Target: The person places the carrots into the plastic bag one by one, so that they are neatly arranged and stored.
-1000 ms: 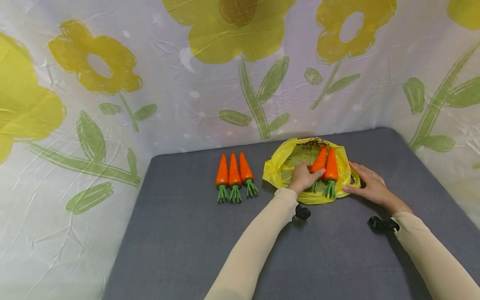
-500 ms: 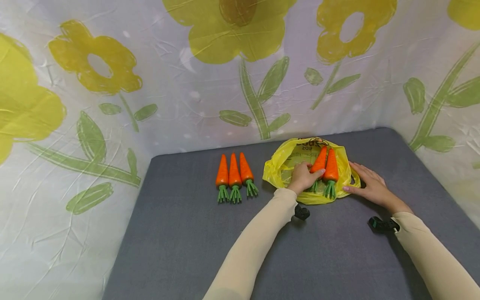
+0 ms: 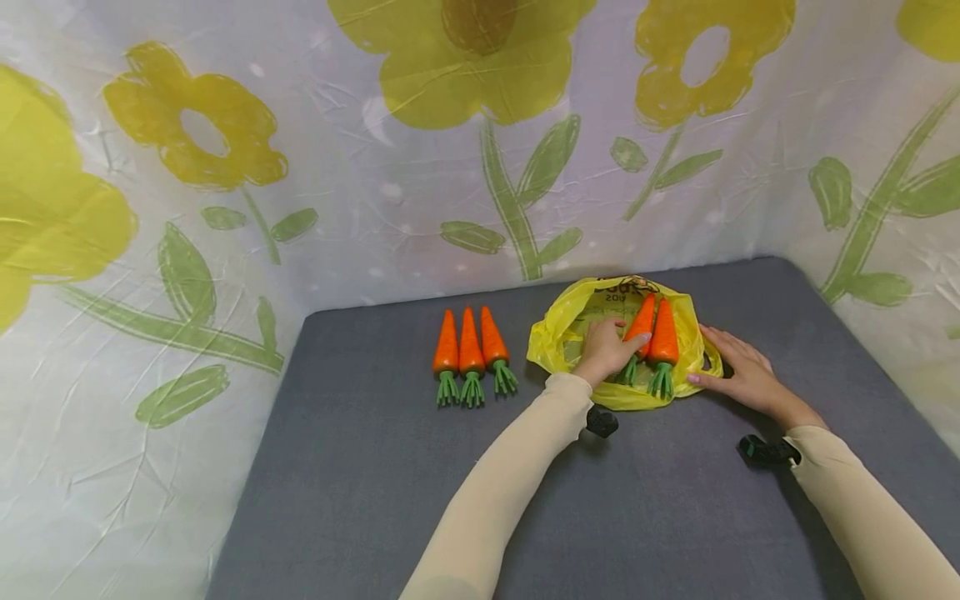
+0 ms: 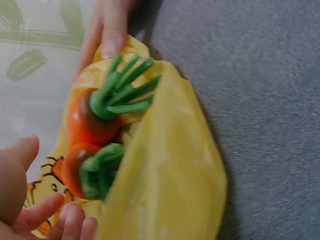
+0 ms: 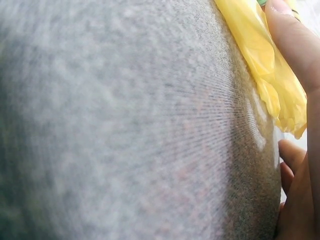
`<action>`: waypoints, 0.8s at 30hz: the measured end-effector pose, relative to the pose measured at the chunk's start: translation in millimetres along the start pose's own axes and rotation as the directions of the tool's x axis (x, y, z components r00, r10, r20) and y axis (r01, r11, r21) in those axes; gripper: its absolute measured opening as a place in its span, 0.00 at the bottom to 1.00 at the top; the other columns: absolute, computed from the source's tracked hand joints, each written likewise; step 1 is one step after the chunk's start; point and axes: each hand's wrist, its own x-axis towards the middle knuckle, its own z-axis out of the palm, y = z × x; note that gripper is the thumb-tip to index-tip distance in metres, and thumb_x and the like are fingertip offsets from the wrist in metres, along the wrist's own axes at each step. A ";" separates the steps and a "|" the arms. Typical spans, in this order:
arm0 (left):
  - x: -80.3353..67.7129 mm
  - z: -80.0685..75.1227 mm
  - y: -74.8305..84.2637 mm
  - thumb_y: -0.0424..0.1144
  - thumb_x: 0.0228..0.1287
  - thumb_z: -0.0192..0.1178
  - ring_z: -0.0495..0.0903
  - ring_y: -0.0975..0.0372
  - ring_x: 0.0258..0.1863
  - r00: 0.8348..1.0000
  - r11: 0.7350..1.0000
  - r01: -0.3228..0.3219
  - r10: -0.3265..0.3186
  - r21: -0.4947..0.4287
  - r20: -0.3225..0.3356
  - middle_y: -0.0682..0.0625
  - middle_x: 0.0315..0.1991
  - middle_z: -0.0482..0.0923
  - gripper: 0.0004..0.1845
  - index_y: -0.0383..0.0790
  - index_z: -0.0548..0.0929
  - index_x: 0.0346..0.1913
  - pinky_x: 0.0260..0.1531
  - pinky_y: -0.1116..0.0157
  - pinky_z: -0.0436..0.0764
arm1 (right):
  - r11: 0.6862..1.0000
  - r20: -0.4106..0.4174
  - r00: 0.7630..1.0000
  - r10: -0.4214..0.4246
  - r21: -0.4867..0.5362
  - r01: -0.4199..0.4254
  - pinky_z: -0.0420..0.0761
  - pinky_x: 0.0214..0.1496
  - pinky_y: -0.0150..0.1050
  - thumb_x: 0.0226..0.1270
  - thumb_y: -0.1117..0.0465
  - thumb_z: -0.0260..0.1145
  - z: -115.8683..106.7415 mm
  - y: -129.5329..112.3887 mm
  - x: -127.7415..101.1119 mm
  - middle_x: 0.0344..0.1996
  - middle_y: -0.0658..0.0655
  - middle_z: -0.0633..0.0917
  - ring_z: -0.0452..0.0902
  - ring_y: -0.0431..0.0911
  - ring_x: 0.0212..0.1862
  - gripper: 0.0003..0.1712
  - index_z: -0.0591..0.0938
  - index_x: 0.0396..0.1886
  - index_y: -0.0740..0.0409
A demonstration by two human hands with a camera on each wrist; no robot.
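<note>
Fingers parted, a left hand (image 3: 606,350) dips into a yellow bag (image 3: 546,340) beside two carrots (image 3: 663,335); the right hand (image 3: 744,375), spread wide, touches its right edge.

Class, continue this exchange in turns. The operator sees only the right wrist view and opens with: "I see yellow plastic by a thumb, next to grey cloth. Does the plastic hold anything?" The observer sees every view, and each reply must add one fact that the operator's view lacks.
Observer: Yes. The head view shows two carrots in the yellow bag.

Operator: Where is the left hand?

Observer: It is at the bag's open mouth, right by the left one of those two carrots.

Operator: Does anything lie outside the bag?

Observer: Three more carrots lie in a row on the grey table, to the left of the bag.
</note>
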 end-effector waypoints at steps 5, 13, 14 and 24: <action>-0.8 -6.2 3.6 0.59 0.67 0.60 0.73 0.62 0.44 0.999 0.999 -0.042 0.041 -0.034 -0.008 0.50 0.48 0.78 0.29 0.46 0.76 0.65 0.39 0.68 0.73 | 1.000 -0.003 1.000 -0.001 -0.008 0.001 0.39 0.68 0.75 0.66 0.41 0.66 1.1 3.3 0.6 0.78 0.70 0.49 0.40 0.72 0.77 0.56 0.43 0.82 0.46; -8.0 -20.6 6.0 0.58 0.68 0.59 0.73 0.63 0.42 0.994 0.993 -0.107 0.108 -0.049 0.017 0.48 0.50 0.77 0.27 0.47 0.76 0.63 0.36 0.68 0.73 | 1.000 -0.008 1.000 -0.004 -0.006 0.004 0.39 0.68 0.75 0.65 0.41 0.66 1.1 3.6 0.8 0.78 0.71 0.49 0.40 0.73 0.76 0.56 0.43 0.82 0.46; -9.1 -22.8 6.7 0.58 0.68 0.60 0.73 0.63 0.43 0.992 0.991 -0.122 0.123 -0.050 0.019 0.48 0.51 0.77 0.27 0.47 0.76 0.63 0.36 0.68 0.73 | 1.000 -0.009 1.000 -0.004 -0.007 0.004 0.39 0.68 0.75 0.66 0.40 0.66 1.1 3.8 0.8 0.78 0.71 0.49 0.40 0.73 0.76 0.56 0.43 0.82 0.46; -28.2 -57.1 10.4 0.53 0.69 0.61 0.73 0.65 0.43 0.951 0.948 -0.287 0.300 -0.139 0.079 0.44 0.53 0.77 0.25 0.45 0.76 0.63 0.41 0.72 0.73 | 1.000 -0.008 1.000 -0.007 -0.012 0.006 0.39 0.67 0.76 0.66 0.41 0.65 1.9 3.8 1.2 0.78 0.71 0.49 0.40 0.73 0.76 0.56 0.43 0.82 0.47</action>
